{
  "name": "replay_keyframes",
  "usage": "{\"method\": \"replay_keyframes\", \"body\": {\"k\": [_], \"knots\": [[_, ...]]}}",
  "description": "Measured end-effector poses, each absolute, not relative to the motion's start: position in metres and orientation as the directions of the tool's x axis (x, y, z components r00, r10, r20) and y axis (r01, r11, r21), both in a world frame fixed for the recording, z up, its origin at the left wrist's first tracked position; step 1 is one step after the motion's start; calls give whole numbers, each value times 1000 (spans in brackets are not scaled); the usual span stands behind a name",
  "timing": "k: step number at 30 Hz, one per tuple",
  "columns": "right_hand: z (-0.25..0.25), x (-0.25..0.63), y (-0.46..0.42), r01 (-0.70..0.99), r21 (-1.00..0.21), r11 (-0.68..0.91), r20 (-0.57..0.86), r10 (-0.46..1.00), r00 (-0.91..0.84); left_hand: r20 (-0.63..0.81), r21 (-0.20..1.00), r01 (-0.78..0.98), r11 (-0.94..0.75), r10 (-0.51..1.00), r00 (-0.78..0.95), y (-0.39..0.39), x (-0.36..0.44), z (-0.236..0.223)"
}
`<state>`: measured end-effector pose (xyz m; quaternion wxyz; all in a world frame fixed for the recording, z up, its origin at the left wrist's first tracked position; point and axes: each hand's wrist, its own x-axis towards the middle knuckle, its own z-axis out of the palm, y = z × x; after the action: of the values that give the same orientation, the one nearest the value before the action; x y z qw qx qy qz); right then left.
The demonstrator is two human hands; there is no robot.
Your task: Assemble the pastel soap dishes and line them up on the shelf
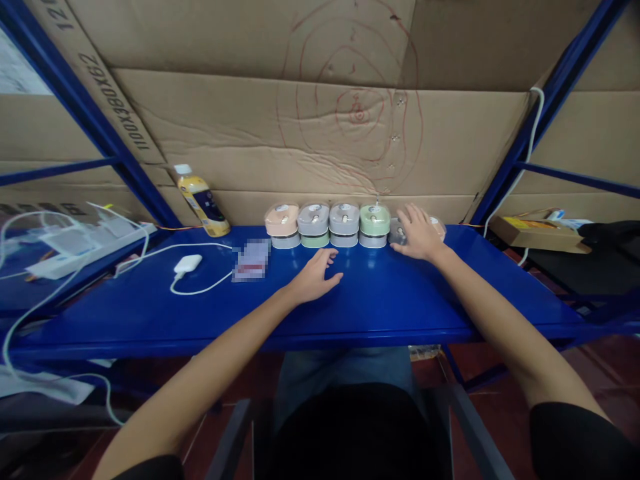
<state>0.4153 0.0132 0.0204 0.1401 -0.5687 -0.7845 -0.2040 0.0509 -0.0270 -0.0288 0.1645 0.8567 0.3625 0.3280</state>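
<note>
My left hand (317, 277) hovers over the blue table in front of the stacked containers, thumb apart and fingers loosely curled, holding nothing. At the right end of the row, my right hand (419, 233) spans a grey lidded container (398, 231), thumb at its front and fingers over the top; it hides much of it. A peach container (439, 228) shows partly behind that hand. To the left stand several two-high stacks of small rounded containers with clear lids: peach on top (282, 219), grey (313, 219), grey (345, 219) and green (375, 219).
On the blue table (200, 320) are a bottle of yellow drink (203, 203), a white charger (188, 264) with a cable, and a blurred flat object (251, 260). Cardboard (225, 133) backs the table. Blue frame posts rise at both sides. An open cardboard box (537, 235) lies right.
</note>
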Motion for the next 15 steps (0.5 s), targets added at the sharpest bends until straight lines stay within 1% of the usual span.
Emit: {"method": "replay_keyframes", "body": {"k": [2, 3, 6, 9, 12, 15], "knots": [[27, 398, 13, 925, 137, 355, 442, 814, -378, 452, 516, 507, -690, 722, 523, -27, 51, -29], [29, 388, 15, 921, 122, 371, 433, 815, -386, 458, 515, 504, -693, 720, 522, -27, 51, -29], [35, 356, 24, 949, 88, 303, 415, 855, -312, 464, 513, 501, -697, 716, 522, -26, 50, -30], [39, 337, 32, 969, 94, 227, 396, 885, -246, 464, 513, 502, -696, 717, 520, -26, 50, -29], [43, 338, 28, 964, 108, 244, 394, 880, -267, 466, 518, 506, -690, 724, 510, -27, 49, -27], [50, 354, 7, 956, 55, 288, 436, 854, -283, 474, 547, 494, -675, 737, 482, -29, 50, -24]]}}
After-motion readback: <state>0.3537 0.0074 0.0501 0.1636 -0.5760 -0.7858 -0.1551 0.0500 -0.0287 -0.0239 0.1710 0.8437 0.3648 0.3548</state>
